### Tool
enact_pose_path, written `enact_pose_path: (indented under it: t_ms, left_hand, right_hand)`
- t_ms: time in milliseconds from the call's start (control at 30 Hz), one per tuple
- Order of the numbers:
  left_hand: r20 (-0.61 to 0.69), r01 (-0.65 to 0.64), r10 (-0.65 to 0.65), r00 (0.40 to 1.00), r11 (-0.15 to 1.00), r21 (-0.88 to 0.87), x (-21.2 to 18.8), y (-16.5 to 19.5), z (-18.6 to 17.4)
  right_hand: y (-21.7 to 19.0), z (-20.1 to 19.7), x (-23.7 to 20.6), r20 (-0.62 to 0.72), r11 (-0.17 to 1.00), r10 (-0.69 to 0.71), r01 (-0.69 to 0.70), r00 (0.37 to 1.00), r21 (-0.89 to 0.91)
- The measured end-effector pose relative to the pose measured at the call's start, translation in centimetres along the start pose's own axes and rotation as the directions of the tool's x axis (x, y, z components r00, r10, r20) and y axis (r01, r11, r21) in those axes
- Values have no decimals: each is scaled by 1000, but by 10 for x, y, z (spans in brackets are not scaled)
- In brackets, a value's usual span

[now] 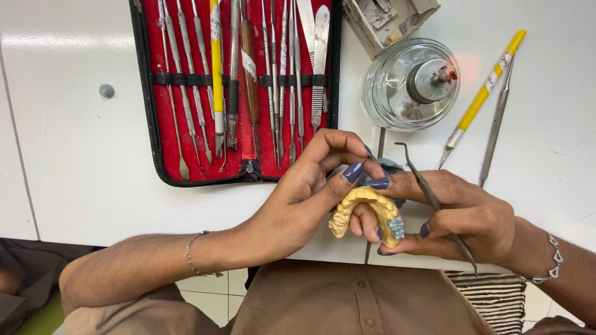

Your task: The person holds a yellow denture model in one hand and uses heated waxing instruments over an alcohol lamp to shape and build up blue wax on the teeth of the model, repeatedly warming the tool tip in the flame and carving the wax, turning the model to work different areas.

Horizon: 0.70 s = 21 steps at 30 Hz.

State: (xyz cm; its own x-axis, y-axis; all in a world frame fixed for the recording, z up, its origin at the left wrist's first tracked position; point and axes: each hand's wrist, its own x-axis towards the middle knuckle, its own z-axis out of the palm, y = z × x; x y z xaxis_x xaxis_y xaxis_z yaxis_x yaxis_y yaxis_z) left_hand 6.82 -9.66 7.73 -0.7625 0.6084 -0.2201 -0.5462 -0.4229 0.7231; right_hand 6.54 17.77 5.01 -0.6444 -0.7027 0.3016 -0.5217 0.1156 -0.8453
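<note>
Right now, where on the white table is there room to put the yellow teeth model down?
The widest bare patch of the white table lies left of the red tool case, with only a small grey blob on it. A smaller patch lies at the far right, beyond the yellow-handled tool. Around the glass jar and both hands it is crowded.

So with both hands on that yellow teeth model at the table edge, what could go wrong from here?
1. The yellow dental model is held past the table edge over the lap, pinched by left hand and right hand fingertips; a slip could drop it.
2. The hooked metal tool lies across the right hand's fingers, its tip free; it might slide or scratch the model.
</note>
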Motion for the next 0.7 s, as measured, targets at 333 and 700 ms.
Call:
enact_pose_path:
  t_ms: [333,700]
  left_hand:
    - [-47,85,-75,996,966,243,-5,12,17]
    - [-172,-9,61,983,958,286,-8,10,14]
  right_hand:
    - [-9,5,-7,-85,997,37,-30,996,77]
    - [-14,7,1,-185,1000,19,-15,983,21]
